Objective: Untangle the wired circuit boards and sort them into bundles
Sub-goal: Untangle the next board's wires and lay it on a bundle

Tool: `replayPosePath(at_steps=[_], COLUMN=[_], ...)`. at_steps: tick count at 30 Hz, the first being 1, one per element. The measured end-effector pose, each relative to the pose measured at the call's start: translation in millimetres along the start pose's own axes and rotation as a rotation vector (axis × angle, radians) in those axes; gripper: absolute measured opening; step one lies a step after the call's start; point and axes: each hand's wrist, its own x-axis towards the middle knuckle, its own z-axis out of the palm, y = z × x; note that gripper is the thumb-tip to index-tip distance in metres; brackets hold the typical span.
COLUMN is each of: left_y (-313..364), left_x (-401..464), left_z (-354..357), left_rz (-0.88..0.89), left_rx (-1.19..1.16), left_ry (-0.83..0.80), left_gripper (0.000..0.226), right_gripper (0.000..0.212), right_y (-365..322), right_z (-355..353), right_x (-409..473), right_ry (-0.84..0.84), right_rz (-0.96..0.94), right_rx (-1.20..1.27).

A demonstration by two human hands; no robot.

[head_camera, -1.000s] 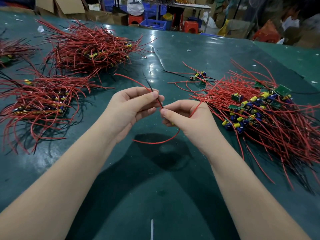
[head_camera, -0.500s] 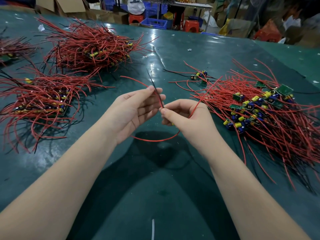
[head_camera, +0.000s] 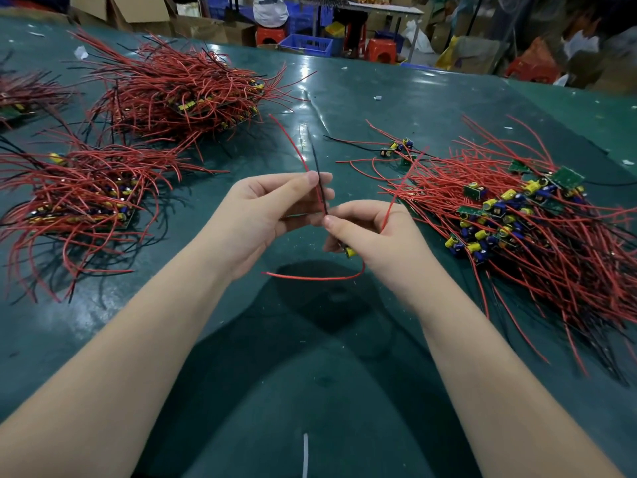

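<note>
My right hand (head_camera: pixel 374 238) is closed around a small circuit board (head_camera: pixel 349 251); only a yellow part of it peeks out under the fingers. Red wires curl from it, one below (head_camera: pixel 312 278) and one up past the knuckles. My left hand (head_camera: pixel 267 210) pinches that board's black wire (head_camera: pixel 317 170) and a red wire between thumb and fingers, above the table centre. To the right lies a tangled heap of boards with red wires (head_camera: pixel 524 219). Sorted bundles lie at left (head_camera: pixel 79 201) and far left-centre (head_camera: pixel 179 94).
The green table (head_camera: pixel 310 374) carries a few loose boards (head_camera: pixel 400 148) behind my hands and another bundle at the far left edge (head_camera: pixel 20 98). Cardboard boxes, blue crates and red stools stand beyond the far table edge. A white strip lies near the front edge (head_camera: pixel 305 453).
My left fingers have slid up along the black and red wires, which now stand more upright. My right hand has stayed put, still holding the board.
</note>
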Motion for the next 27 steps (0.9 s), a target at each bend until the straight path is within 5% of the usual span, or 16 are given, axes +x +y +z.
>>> replayPosePath(at_steps=[13,27], left_y=[-0.9,-2.5], left_x=[-0.4,1.5], left_z=[5.2,-1.6], left_rz=[-0.03,0.011], left_rx=[0.001,0.065], left_ry=[-0.076,0.063], left_gripper=[0.027,0.015], right_gripper=[0.025,0.02], right_y=[4.3,8.1], right_z=[0.2,2.3], right_x=[3.5,1.9], right_ry=[0.012,0.033], right_rz=[0.098,0.048], right_rx=[0.066,-0.112])
